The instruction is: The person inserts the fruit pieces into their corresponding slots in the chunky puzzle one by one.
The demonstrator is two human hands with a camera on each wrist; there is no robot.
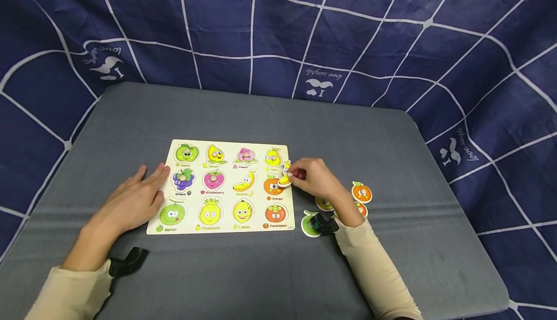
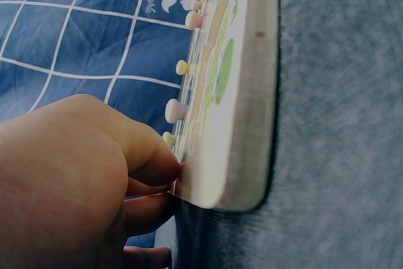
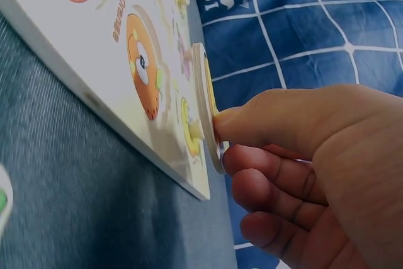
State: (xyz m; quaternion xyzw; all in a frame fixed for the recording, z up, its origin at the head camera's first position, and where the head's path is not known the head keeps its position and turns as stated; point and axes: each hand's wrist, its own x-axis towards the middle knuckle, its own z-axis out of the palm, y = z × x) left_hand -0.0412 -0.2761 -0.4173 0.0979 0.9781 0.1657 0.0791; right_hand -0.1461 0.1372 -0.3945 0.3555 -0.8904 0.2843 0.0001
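A fruit puzzle board (image 1: 226, 163) lies on the table with labelled fruit pictures in rows. My left hand (image 1: 132, 201) rests at its left edge, fingers extended; in the left wrist view that hand (image 2: 75, 181) touches the board's corner (image 2: 204, 187). Between thumb and fingers, my right hand (image 1: 315, 177) pinches a banana puzzle piece (image 1: 285, 175) above the board's right edge, near the printed orange (image 1: 273, 186). The right wrist view shows the piece (image 3: 204, 102) edge-on, tilted and raised off the board, with the thumb of the right hand (image 3: 315, 149) against it.
Right of the board lie loose pieces: an orange one (image 1: 362, 193), another orange-red one (image 1: 361, 208), a yellow one (image 1: 323, 204) and a green one (image 1: 309, 224), some partly hidden by the right arm. Several pieces on the board carry knobs (image 2: 175, 110). Blue checked cloth (image 1: 278, 25) surrounds the grey table (image 1: 243, 112).
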